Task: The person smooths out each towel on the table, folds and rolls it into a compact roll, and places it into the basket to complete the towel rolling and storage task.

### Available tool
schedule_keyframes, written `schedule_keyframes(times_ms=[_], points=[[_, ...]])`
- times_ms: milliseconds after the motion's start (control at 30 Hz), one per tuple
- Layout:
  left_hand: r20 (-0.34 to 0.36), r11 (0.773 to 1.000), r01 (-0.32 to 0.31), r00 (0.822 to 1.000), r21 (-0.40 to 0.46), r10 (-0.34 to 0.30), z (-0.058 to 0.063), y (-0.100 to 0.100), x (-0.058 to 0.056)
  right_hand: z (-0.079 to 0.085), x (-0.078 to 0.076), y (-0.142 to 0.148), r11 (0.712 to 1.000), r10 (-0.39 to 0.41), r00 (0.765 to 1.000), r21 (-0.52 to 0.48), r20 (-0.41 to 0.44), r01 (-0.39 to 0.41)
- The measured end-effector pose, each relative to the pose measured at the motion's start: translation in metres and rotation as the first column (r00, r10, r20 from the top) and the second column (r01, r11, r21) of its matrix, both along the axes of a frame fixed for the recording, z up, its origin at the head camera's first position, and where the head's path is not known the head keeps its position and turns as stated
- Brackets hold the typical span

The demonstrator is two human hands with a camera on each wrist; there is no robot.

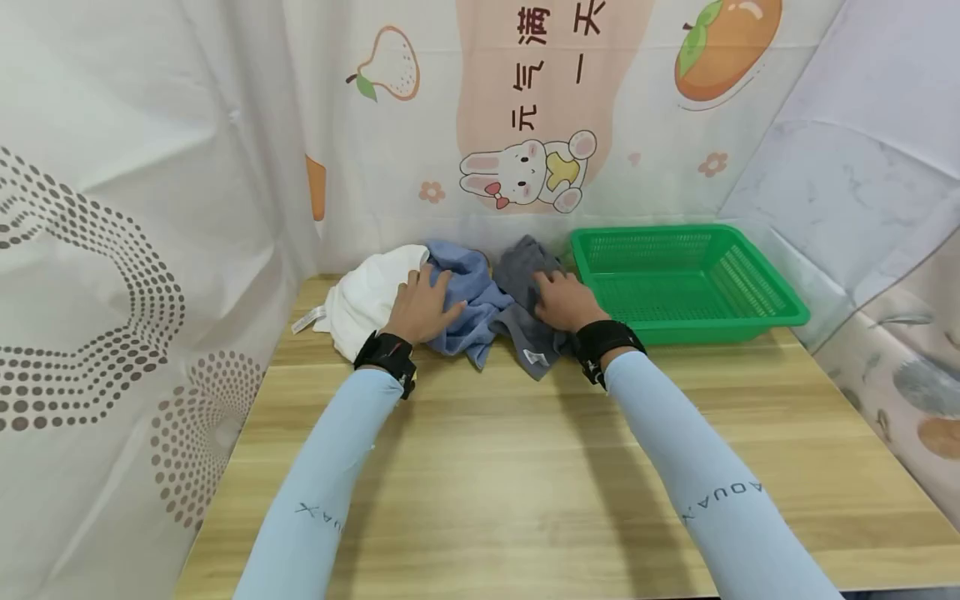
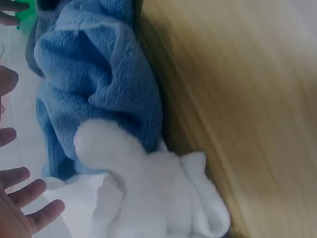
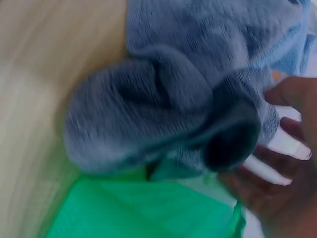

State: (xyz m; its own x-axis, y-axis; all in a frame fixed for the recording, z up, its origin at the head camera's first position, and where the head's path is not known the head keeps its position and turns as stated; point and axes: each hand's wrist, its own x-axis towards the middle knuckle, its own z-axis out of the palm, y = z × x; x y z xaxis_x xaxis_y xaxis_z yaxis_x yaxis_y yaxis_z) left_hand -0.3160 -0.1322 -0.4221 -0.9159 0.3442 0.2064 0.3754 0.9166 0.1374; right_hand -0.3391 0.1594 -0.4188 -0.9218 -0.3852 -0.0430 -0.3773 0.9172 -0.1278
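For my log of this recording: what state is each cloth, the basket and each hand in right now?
White cloth: crumpled, label sticking out.
Blue cloth: bunched up, not folded.
Gray cloth: rumpled, not folded.
Green basket: upright, open-topped, no cloth in it.
Left hand: fingers spread, gripping nothing.
Right hand: fingers apart at the gray cloth; contact unclear.
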Motion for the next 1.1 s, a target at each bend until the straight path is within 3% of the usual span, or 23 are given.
schedule_keyframes(times_ms=[133, 267, 333, 433, 500, 600, 700, 833, 900, 933, 1000, 1067, 1100], points=[[-0.081, 0.993, 0.114, 0.991, 0.042, -0.111, -0.017, 0.007, 0.008, -0.021, 0.008, 0.000, 0.999, -0.040, 0.991, 0.037, 0.125, 0.036], [-0.094, 0.967, 0.236, 0.969, 0.098, -0.227, -0.033, 0.019, 0.023, -0.037, 0.017, 0.009, 0.999, -0.031, 0.992, 0.046, 0.121, 0.026], [-0.048, 0.952, 0.269, 0.963, 0.147, -0.265, -0.038, 0.026, 0.032, -0.038, 0.022, 0.014, 1.000, -0.011, 0.994, 0.021, 0.105, 0.009], [0.093, 0.929, 0.261, 0.951, 0.261, -0.293, -0.043, 0.033, 0.041, -0.027, 0.031, 0.019, 0.996, 0.038, 0.994, -0.083, 0.101, -0.030], [0.200, 0.918, 0.209, 0.937, 0.337, -0.287, -0.046, 0.035, 0.044, -0.013, 0.038, 0.018, 0.978, 0.087, 0.990, -0.200, 0.111, -0.064], [0.324, 0.908, 0.100, 0.913, 0.408, -0.246, -0.048, 0.031, 0.046, 0.016, 0.049, 0.012, 0.916, 0.170, 0.978, -0.386, 0.123, -0.111], [0.342, 0.913, 0.046, 0.919, 0.405, -0.198, -0.045, 0.026, 0.046, 0.053, 0.060, 0.003, 0.831, 0.235, 0.961, -0.544, 0.147, -0.120], [0.238, 0.930, 0.099, 0.952, 0.354, -0.192, -0.036, 0.022, 0.044, 0.105, 0.073, -0.004, 0.666, 0.284, 0.946, -0.742, 0.158, -0.076], [0.183, 0.912, 0.159, 0.953, 0.379, -0.242, -0.031, 0.022, 0.044, 0.128, 0.079, -0.007, 0.541, 0.303, 0.937, -0.841, 0.171, -0.021], [0.133, 0.885, 0.221, 0.945, 0.411, -0.298, -0.031, 0.024, 0.043, 0.137, 0.083, -0.008, 0.467, 0.316, 0.930, -0.884, 0.186, 0.018], [0.157, 0.857, 0.248, 0.923, 0.453, -0.351, -0.029, 0.029, 0.047, 0.152, 0.090, -0.011, 0.308, 0.361, 0.907, -0.946, 0.217, 0.104], [0.211, 0.810, 0.272, 0.878, 0.520, -0.430, -0.028, 0.038, 0.052, 0.162, 0.097, -0.016, 0.154, 0.437, 0.872, -0.973, 0.221, 0.170], [0.231, 0.786, 0.286, 0.851, 0.549, -0.471, -0.028, 0.043, 0.054, 0.166, 0.101, -0.018, 0.093, 0.473, 0.855, -0.977, 0.213, 0.192]])
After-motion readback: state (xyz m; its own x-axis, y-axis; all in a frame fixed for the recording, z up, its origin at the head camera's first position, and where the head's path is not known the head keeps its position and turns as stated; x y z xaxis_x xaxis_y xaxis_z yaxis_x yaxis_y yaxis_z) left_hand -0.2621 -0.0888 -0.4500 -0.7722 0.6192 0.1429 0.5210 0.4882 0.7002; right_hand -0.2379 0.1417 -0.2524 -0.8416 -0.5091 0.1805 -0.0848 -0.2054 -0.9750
